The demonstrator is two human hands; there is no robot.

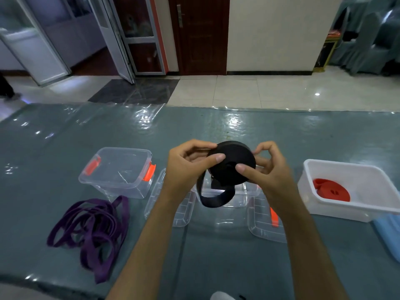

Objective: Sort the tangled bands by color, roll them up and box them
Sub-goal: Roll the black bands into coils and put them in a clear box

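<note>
A black band roll (232, 156), wound into a thick disc, is held in the air between both hands above the middle clear box (249, 191). My left hand (188, 167) pinches its left edge and my right hand (265, 167) grips its right side. A loose black tail (213, 198) loops down from the roll toward that box. A tangled purple band (91, 232) lies on the table at the left. A rolled red band (331, 190) rests inside the white tub (355, 204) at the right.
An open clear box with orange latches (118, 172) stands at the left. Two clear lids (179, 213) (263, 221) lie flat near the middle box. A blue lid (389, 237) sits at the right edge. The table has a shiny plastic cover (65, 137).
</note>
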